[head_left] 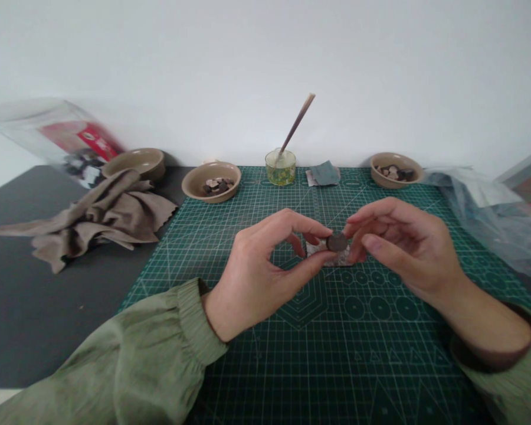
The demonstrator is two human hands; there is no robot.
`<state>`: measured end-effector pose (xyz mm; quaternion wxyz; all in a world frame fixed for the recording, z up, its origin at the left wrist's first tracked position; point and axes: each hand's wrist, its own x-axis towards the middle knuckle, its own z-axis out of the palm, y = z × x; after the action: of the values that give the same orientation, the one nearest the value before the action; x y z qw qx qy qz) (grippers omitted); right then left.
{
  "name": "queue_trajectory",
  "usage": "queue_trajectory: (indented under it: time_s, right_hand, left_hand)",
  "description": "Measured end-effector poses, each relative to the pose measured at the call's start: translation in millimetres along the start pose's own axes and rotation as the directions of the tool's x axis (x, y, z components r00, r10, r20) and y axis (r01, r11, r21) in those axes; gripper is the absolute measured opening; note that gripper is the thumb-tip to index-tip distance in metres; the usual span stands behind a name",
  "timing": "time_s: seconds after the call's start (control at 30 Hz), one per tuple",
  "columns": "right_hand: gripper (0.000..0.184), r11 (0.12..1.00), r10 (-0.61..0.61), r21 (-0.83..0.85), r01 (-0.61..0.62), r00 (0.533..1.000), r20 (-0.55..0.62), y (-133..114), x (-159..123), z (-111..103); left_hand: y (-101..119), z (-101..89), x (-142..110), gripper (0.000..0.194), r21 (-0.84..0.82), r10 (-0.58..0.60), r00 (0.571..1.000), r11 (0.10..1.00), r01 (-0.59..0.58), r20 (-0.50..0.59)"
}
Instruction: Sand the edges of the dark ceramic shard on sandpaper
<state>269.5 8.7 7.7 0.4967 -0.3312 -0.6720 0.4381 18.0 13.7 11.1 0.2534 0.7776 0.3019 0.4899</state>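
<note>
Between the thumb and index finger of my left hand is a small dark round disc, held a little above the green cutting mat. My right hand is just to the right, fingers loosely curled and thumb apart, with nothing visible in it. Its fingertips come close to the disc's edge; whether they touch it I cannot tell. Behind and below the disc lies a small speckled, light-coloured rectangular piece, partly hidden by my fingers.
Two brown bowls, one left and one right, hold dark and light pieces. Between them are a yellowish glass with a stick and grey-blue sheets. A brown cloth, another bowl and plastic bags flank the mat.
</note>
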Motion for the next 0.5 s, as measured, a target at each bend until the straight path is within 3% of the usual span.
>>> queue_trajectory:
  time_s: [0.27, 0.5]
  right_hand:
    - [0.027, 0.981, -0.049, -0.187, 0.052, 0.999, 0.023, 0.6, 2.3, -1.0]
    - [0.029, 0.978, -0.083, -0.184, 0.096, 0.994, 0.076, 2.3, 1.4, -3.0]
  left_hand:
    - [-2.7, 3.2, -0.1, 0.018, -0.062, -0.030, 0.999, 0.998, 0.031, 0.017]
    - [-5.8, 3.2, -1.2, 0.021, -0.142, -0.055, 0.997, 0.988, 0.061, 0.052]
